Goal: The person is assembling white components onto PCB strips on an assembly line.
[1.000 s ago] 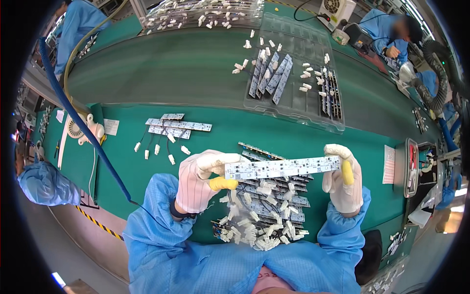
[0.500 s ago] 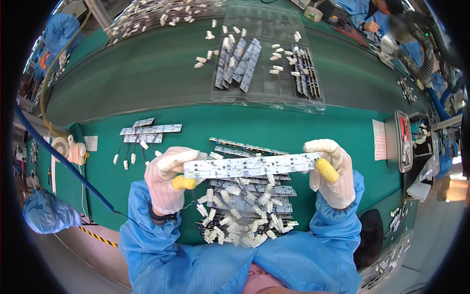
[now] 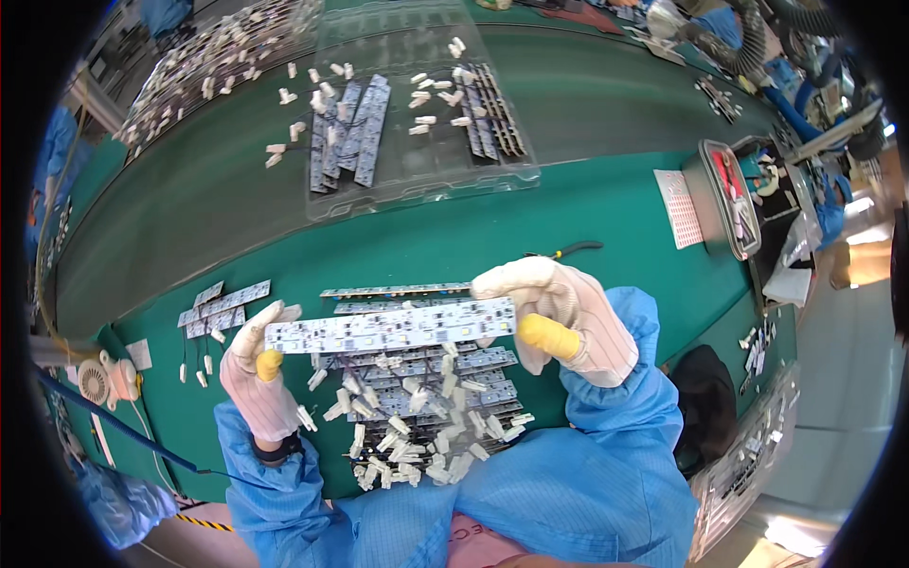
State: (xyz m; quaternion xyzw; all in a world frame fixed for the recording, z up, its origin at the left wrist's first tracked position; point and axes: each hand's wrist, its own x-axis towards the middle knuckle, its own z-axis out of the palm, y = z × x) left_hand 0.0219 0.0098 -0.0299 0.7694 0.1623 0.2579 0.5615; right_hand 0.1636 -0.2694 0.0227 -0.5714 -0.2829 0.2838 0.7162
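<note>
Stretched between my two gloved hands is a white LED circuit board strip [image 3: 390, 327], its component side facing me. My left hand [image 3: 258, 364], thumb capped in yellow, pinches its left end. At the other end my right hand [image 3: 559, 322] grips it, also with a yellow thumb cap. Beneath the strip lies a stack of similar circuit boards [image 3: 488, 390] on the green mat, with a heap of white connectors [image 3: 417, 445] and wires toward my body. The strip covers part of that stack.
Several finished-looking boards [image 3: 227, 303] lie at the left. Across the dark conveyor, a clear plastic tray [image 3: 417, 185] holds more boards. Yellow-handled pliers [image 3: 578, 248] lie beyond my right hand. A metal box [image 3: 729, 199] and a printed sheet [image 3: 679, 208] stand right; a small fan [image 3: 95, 381] stands left.
My view has turned to the right, so the bench appears shifted left and tilted. Both hands still hold the strip, now a little nearer. The pliers have come into sight.
</note>
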